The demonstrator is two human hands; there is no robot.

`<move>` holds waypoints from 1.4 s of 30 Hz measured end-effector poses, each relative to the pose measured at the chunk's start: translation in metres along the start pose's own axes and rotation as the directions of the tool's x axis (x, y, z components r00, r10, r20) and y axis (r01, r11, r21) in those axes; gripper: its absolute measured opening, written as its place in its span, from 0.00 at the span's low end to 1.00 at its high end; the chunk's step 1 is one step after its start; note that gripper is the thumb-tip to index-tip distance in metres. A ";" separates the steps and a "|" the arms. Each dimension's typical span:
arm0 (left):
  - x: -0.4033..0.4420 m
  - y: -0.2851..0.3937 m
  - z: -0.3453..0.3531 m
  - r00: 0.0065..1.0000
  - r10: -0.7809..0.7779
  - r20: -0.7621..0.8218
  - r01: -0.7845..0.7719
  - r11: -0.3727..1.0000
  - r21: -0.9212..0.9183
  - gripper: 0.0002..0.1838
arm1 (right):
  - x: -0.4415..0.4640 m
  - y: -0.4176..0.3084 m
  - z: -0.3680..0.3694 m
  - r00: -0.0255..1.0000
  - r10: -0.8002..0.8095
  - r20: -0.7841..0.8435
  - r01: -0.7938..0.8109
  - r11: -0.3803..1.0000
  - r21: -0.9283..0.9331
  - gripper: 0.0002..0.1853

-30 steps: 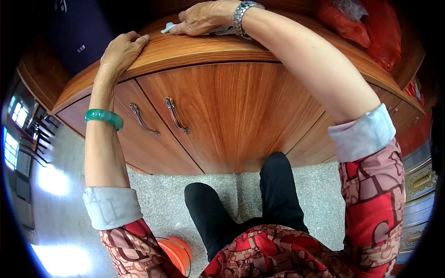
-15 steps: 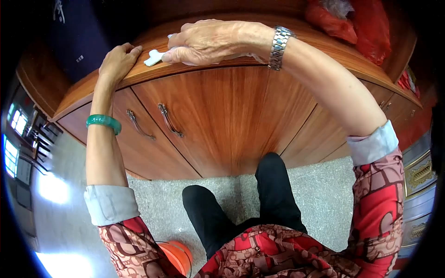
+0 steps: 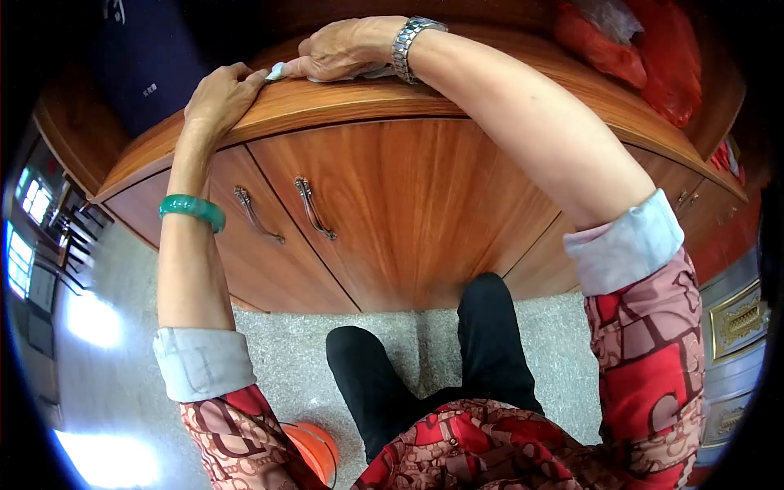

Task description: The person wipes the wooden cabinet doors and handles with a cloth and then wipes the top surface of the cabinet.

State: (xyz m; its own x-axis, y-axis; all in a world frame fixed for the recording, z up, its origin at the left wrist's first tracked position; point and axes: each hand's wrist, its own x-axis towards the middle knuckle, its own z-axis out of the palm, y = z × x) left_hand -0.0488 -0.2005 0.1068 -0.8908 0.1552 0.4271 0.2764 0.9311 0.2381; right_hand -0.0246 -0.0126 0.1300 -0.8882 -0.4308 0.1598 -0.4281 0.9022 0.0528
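A wooden cabinet top [image 3: 367,102] runs across in front of me, above wood-grain doors. On it, my right hand [image 3: 336,51] is closed over a thin white cloth [image 3: 276,72]. One corner of the cloth sticks out to the left past the fingertips, and another part shows under the palm and wrist. My left hand [image 3: 220,100] lies on the front edge of the top with nothing held, fingers stretched forward. Its fingertips are close to the cloth's corner; whether they touch cannot be made out. Part of the right fingers is hidden.
A dark blue box [image 3: 151,65] stands behind my left hand. Red plastic bags [image 3: 665,69] sit at the back right. Metal handles [image 3: 314,208] stick out from the doors. An orange bucket [image 3: 314,449] is on the floor beside my legs, at the left.
My right hand has moved further back on the cabinet top and slightly left with the cloth. The cloth's corner now lies near my left fingertips. The left hand stays at the edge.
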 end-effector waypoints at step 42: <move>0.002 -0.005 0.003 0.999 0.015 -0.028 -0.015 1.000 -0.015 0.24 | -0.034 -0.012 -0.001 0.993 -0.075 -0.088 0.079 0.996 0.046 0.34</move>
State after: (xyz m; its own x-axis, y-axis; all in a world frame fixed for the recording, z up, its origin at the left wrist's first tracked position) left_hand -0.0528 -0.2041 0.1033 -0.8761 0.1594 0.4550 0.2950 0.9237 0.2444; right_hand 0.0108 -0.0086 0.1245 -0.8357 -0.4933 0.2414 -0.5040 0.8635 0.0195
